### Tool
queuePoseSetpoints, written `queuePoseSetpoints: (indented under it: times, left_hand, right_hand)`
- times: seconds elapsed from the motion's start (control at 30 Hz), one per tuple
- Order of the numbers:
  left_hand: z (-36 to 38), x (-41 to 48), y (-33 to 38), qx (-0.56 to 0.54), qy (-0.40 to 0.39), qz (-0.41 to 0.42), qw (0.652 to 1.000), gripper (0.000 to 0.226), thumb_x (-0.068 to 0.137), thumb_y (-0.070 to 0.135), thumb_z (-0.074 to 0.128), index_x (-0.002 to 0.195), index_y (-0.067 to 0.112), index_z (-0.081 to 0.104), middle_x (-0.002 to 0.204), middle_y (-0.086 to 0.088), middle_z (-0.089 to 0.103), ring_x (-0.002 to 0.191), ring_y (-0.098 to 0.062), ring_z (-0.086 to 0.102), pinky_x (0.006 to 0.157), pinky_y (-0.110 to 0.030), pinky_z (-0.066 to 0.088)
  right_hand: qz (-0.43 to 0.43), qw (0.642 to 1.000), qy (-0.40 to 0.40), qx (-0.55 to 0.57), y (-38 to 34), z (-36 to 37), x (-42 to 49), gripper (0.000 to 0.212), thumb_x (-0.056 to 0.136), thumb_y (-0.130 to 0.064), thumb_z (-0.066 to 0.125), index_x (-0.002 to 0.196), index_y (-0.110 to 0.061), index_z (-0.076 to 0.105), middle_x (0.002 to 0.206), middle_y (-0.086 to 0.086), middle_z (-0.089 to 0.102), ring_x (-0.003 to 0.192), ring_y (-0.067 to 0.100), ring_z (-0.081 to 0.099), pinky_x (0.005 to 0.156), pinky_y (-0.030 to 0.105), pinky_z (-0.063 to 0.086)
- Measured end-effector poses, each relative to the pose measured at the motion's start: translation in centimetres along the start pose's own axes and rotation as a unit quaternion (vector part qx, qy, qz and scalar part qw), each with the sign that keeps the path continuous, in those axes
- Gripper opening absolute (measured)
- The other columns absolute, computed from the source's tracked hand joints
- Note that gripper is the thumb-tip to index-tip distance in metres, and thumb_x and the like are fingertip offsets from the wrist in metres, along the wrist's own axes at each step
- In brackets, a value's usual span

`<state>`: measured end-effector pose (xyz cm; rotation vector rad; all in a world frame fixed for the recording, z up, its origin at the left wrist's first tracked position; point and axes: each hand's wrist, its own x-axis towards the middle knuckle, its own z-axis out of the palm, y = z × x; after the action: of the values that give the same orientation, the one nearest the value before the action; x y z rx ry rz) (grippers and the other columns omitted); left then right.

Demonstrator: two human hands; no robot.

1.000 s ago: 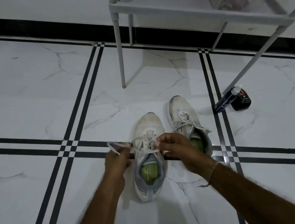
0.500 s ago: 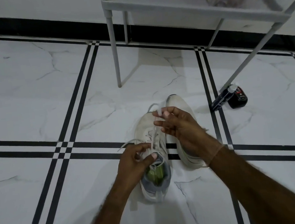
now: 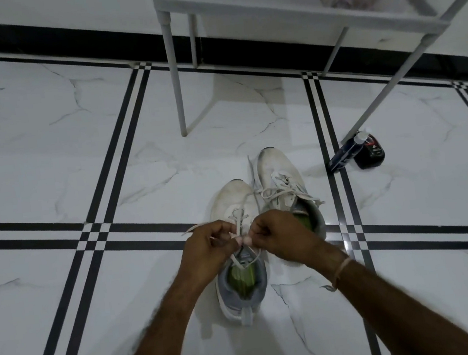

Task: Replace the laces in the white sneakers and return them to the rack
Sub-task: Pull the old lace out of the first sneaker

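Over the near sneaker (image 3: 229, 199), our left hand (image 3: 205, 246) and right hand (image 3: 277, 235) each grip the lace (image 3: 241, 211) in a pinch; uneven pulling could drag one end out.

Left hand (image 3: 209, 248) and right hand (image 3: 278, 236), knuckles close, pinch the lace (image 3: 237, 223).

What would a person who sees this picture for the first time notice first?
First, the left hand and the right hand, which meet in the centre and pinch a white lace over the nearer sneaker on the tiled floor. Then the second sneaker beside it, to the right, with loose laces, and the white rack at the top edge.
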<state>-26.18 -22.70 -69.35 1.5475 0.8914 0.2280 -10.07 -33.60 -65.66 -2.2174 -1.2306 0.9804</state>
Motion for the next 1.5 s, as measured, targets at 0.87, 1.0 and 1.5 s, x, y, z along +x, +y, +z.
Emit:
queuePoseSetpoints:
  times: [0.87,1.0,1.5]
  left_hand:
    - [2.0,-2.4,-1.6,0.098,0.098,0.103,0.985,0.033,0.074,0.037,0.088,0.101,0.034,0.069,0.103,0.02,0.062,0.089,-0.002,0.061,0.072,-0.021,0.053]
    - [1.7,-2.4,-1.6,0.125,0.117,0.121,0.978,0.027,0.076,0.034,0.087,0.098,0.027,0.073,0.094,0.019,0.066,0.087,0.0,0.062,0.069,-0.015,0.053]
    - [1.6,-3.8,-1.0,0.128,0.075,0.075,0.986,0.025,0.076,0.03,0.087,0.093,0.036,0.07,0.091,0.019,0.067,0.08,-0.002,0.065,0.067,-0.014,0.054]
  right_hand:
    - [0.003,0.982,0.069,0.178,1.1,-4.7,-0.3,0.017,0.098,-0.022,0.068,0.093,-0.007,0.072,0.085,0.012,0.073,0.071,0.013,0.069,0.064,0.025,0.056]
    - [-0.09,0.994,0.051,0.02,2.2,-0.6,-0.7,0.019,0.08,-0.012,0.084,0.096,-0.018,0.074,0.099,-0.006,0.072,0.087,0.001,0.066,0.077,0.024,0.056]
    - [-0.038,0.954,0.292,0.05,1.8,3.7,-2.8,0.021,0.087,-0.031,0.08,0.084,-0.021,0.062,0.083,-0.007,0.06,0.076,0.005,0.059,0.067,0.016,0.047]
